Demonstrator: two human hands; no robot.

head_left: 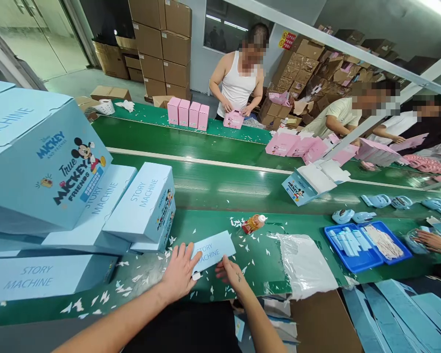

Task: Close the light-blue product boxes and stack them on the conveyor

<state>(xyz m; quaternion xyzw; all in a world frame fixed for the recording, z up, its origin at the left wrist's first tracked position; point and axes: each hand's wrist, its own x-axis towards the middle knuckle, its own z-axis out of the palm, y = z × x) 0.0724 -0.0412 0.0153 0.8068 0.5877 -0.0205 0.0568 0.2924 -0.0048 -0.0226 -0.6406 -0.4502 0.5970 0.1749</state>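
Note:
A light blue carton [215,247] printed "STORY MACHINE" lies on the green bench in front of me. My left hand [179,272] rests over its left end, fingers spread and thumb on the printed face. At the near right edge, my right hand [231,275] has its thumb against the carton and its fingers bent at the near side, partly hidden. A small white flap or tab shows under my left hand. White paper scraps are scattered around both hands.
Stacked blue cartons [139,196] fill the left. Beyond my carton are a drink bottle [253,223], a plastic bag [308,264] and an open blue carton [305,184]. Blue trays [353,264] hold small parts at right. Co-workers [238,83] handle pink boxes across the conveyor [213,179].

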